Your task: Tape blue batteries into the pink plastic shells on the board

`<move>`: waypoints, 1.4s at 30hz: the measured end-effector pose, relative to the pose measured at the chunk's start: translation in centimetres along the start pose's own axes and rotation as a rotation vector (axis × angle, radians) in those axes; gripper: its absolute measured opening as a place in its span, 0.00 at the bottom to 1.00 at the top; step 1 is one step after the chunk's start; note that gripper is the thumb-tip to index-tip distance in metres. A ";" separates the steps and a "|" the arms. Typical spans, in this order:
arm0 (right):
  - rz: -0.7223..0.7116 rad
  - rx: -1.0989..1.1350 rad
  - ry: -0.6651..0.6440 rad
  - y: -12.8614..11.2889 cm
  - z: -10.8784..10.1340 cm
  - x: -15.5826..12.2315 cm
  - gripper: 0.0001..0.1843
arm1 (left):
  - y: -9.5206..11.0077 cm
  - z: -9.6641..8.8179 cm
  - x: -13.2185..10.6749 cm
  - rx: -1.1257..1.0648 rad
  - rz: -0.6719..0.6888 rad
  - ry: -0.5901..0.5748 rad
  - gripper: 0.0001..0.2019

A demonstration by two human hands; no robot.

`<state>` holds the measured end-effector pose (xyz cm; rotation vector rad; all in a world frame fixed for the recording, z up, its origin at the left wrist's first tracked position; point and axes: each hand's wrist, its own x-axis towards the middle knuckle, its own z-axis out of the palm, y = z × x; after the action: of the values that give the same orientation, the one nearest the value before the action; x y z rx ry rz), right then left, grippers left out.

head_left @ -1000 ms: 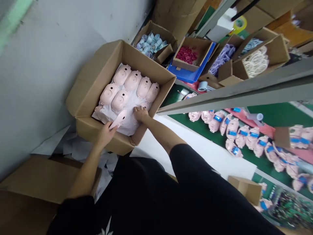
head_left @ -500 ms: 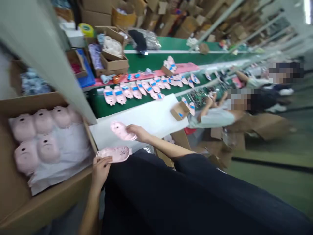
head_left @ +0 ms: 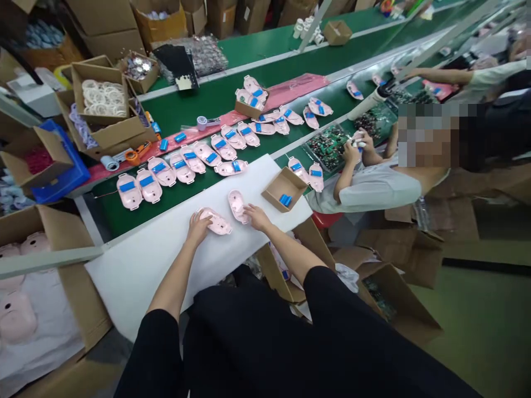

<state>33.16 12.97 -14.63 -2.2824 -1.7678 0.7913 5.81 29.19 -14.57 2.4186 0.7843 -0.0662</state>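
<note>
Pale pink, one hollow oval plastic shell [head_left: 219, 223] extends rightward from the left hand [head_left: 199, 225], whose fingers are closed on its left end. A second pale pink oval plastic shell [head_left: 236, 203] sits just left of the right hand [head_left: 257, 217], its lower right edge pinched in the fingers. Both are over the flat white board [head_left: 157, 249]; I cannot tell whether they touch it.

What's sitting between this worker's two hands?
The head view shows a pink shell at the left hand, another pink shell at the right hand, and white tabletop between them.
</note>
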 end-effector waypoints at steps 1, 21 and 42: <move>-0.022 -0.011 -0.050 1.1 -0.3 0.5 0.34 | 1.2 0.7 1.1 0.022 -0.048 0.025 0.27; -0.267 -0.022 -0.156 5.1 -4.3 5.3 0.21 | 6.3 6.8 -0.3 0.130 -0.532 0.128 0.31; 0.180 -0.147 -0.173 8.0 -6.7 5.7 0.24 | 11.5 5.6 16.2 0.039 -0.117 -0.032 0.29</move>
<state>44.23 17.30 -14.06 -2.5691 -1.7624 0.9446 26.20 27.02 -16.80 2.4003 0.9173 -0.1676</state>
